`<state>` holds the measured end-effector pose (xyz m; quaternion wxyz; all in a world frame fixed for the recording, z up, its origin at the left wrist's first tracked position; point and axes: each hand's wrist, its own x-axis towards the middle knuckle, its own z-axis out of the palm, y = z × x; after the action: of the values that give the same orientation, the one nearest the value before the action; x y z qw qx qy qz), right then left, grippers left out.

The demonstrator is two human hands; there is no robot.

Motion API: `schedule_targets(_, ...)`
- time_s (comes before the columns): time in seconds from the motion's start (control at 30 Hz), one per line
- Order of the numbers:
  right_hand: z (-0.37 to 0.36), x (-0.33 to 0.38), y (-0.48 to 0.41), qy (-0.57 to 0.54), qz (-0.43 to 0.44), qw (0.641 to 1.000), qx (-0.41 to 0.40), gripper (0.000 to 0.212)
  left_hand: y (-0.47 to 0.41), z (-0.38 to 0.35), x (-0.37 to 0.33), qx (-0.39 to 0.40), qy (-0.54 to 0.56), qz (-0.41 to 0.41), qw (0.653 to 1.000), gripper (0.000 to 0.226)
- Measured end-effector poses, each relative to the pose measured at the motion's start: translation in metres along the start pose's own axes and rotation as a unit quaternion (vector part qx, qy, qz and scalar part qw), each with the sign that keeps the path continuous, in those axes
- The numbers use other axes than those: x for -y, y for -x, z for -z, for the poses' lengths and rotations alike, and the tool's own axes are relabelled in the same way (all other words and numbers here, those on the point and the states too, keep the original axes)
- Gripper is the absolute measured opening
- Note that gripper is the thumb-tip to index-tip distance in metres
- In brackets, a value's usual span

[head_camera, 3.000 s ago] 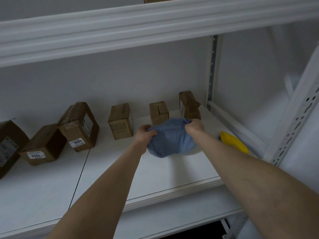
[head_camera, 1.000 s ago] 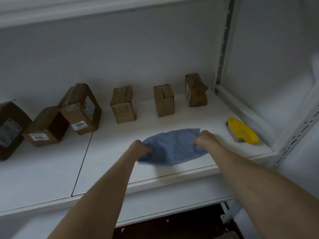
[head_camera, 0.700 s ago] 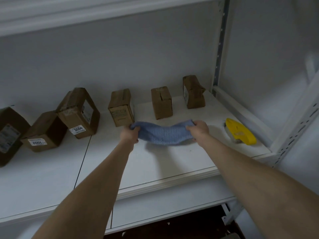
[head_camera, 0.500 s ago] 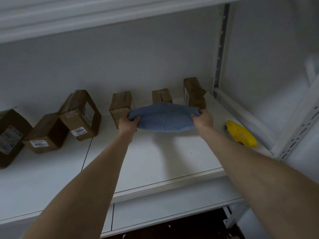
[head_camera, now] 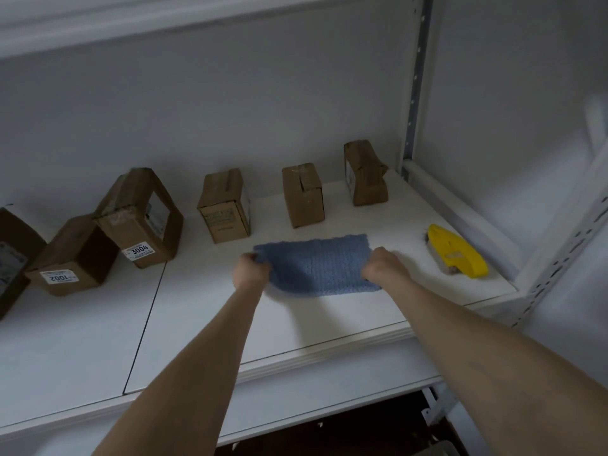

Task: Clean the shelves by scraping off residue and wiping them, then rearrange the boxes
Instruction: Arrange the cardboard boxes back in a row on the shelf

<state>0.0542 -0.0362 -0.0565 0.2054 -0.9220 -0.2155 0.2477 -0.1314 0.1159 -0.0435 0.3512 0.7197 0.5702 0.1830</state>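
Gripping a blue knitted cloth [head_camera: 316, 266] at both ends

Left hand [head_camera: 250, 271] and right hand [head_camera: 383, 266] each pinch one end of it as it lies on the white shelf board [head_camera: 197, 324], in front of brown cardboard boxes [head_camera: 302, 195].

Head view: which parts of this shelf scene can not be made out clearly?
- Leftmost box: cut off by the left edge of the head view.
- Small print on the third box from the right: too small and dim to read.
- Shelf surface under the blue cloth: hidden by the cloth.
- Cloth's near corners: hidden inside the left hand and right hand.
- Underside of the yellow tool: hidden by its own body.
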Motion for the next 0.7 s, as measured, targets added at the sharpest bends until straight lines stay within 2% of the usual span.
schedule_targets(0.07,0.0,-0.001,-0.002,0.002,0.004,1.0,-0.006,0.038,0.01,-0.009,-0.022,0.009,-0.024,-0.089,0.996,0.028)
schedule_targets(0.13,0.003,0.0,-0.002,0.002,0.001,1.0,-0.011,0.034,0.019,-0.023,-0.041,0.059,-0.063,-0.162,0.983,0.029)
schedule_targets(0.2,0.006,0.0,-0.002,-0.002,-0.006,1.0,-0.017,0.031,0.027,-0.038,-0.052,0.127,-0.11,-0.21,0.963,0.028)
schedule_targets(0.27,0.007,-0.001,-0.005,-0.013,-0.002,1.0,-0.012,0.016,0.03,-0.046,-0.05,0.139,-0.147,-0.237,0.95,0.027)
schedule_targets(0.3,0.008,-0.002,-0.005,-0.024,0.0,1.0,-0.004,0.007,0.027,-0.047,-0.047,0.121,-0.128,-0.23,0.957,0.026)
schedule_targets(0.37,0.006,-0.005,-0.01,-0.051,-0.001,0.999,0.008,0.022,0.016,-0.044,-0.036,0.076,-0.091,-0.199,0.973,0.028)
schedule_targets(0.43,0.005,-0.008,-0.011,-0.078,-0.009,0.997,0.015,0.025,0.009,-0.038,-0.026,0.091,-0.142,-0.174,0.97,0.035)
schedule_targets(0.47,0.006,-0.007,-0.012,-0.09,-0.019,0.996,0.021,0.023,0.007,-0.037,-0.022,0.121,-0.184,-0.17,0.961,0.039)
schedule_targets(0.57,0.009,0.001,-0.011,-0.139,-0.003,0.99,0.004,0.022,0.014,-0.043,-0.019,0.177,-0.333,-0.23,0.897,0.044)
schedule_targets(0.6,0.009,0.008,-0.011,-0.161,0.028,0.987,-0.014,0.025,0.015,-0.046,-0.019,0.174,-0.332,-0.236,0.897,0.042)
schedule_targets(0.63,0.009,0.017,-0.009,-0.177,0.07,0.981,-0.026,0.023,0.015,-0.047,-0.017,0.177,-0.323,-0.227,0.901,0.041)
schedule_targets(0.7,0.003,0.037,-0.001,-0.203,0.15,0.968,-0.002,0.018,0.01,-0.048,-0.014,0.196,-0.177,-0.145,0.954,0.039)
